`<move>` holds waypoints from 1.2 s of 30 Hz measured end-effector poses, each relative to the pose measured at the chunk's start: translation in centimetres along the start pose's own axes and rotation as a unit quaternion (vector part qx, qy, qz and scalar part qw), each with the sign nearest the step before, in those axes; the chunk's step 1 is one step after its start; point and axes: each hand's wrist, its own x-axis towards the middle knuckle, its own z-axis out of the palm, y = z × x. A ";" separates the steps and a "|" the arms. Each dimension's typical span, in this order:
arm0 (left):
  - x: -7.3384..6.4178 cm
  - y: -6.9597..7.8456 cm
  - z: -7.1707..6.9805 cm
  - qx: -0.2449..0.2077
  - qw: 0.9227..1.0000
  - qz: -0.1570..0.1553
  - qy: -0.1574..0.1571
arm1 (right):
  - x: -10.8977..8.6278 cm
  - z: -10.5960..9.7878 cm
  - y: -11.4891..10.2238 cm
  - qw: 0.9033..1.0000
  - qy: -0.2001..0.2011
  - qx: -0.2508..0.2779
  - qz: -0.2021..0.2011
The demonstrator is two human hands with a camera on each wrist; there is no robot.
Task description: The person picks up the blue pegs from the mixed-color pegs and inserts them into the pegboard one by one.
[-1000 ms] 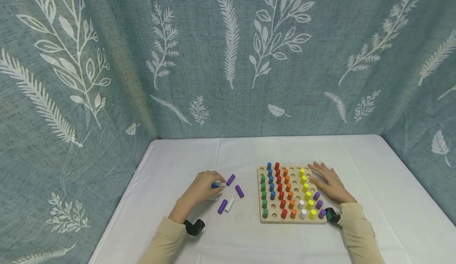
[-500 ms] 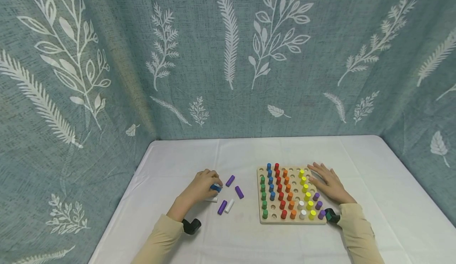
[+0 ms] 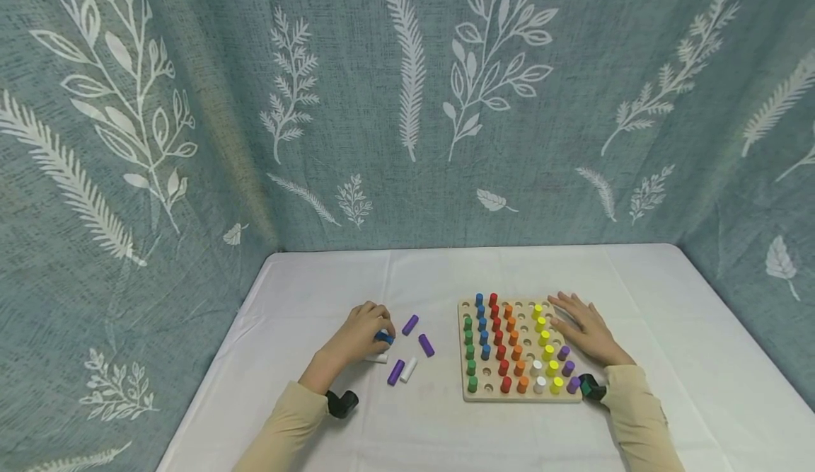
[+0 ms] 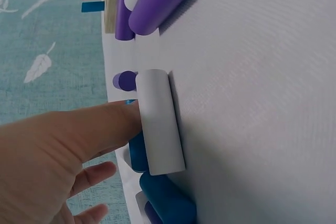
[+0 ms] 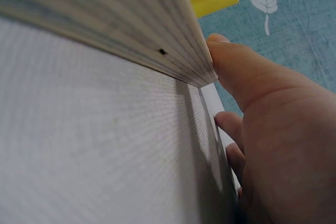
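Observation:
My left hand [image 3: 360,334] is at the loose pegs left of the board, thumb and fingers bent around a blue peg [image 3: 384,337]. In the left wrist view the thumb lies against that blue peg [image 4: 138,153], partly hidden behind a white peg [image 4: 160,124]; a second blue peg [image 4: 168,200] lies closer to the camera. My right hand [image 3: 588,330] rests beside the wooden pegboard [image 3: 522,397], fingers spread, its thumb touching the board's side edge [image 5: 202,61]. Green, blue, red, orange, white, yellow and purple pegs stand in columns on the board.
Purple pegs [image 3: 426,345] and a white peg [image 3: 409,370] lie loose between the left hand and the board. Another white peg [image 3: 377,358] lies just below the left hand. A white cloth [image 3: 407,429] covers the table, with a patterned curtain [image 3: 382,104] behind.
My left hand has drawn slightly back to the left, its fingers closing in around the blue peg. The right hand stays at the board's edge.

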 end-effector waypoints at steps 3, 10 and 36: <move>-0.1 0.0 0.0 -0.003 1.000 0.002 0.004 | 0.0 0.0 0.0 1.000 0.000 0.000 0.001; -0.2 0.0 -0.2 0.001 1.000 0.001 0.013 | 0.0 -0.1 0.0 1.000 0.000 -0.004 0.000; 1.3 2.3 0.3 -0.063 0.994 0.039 0.074 | 0.0 -0.1 -0.3 1.000 -0.001 0.000 0.002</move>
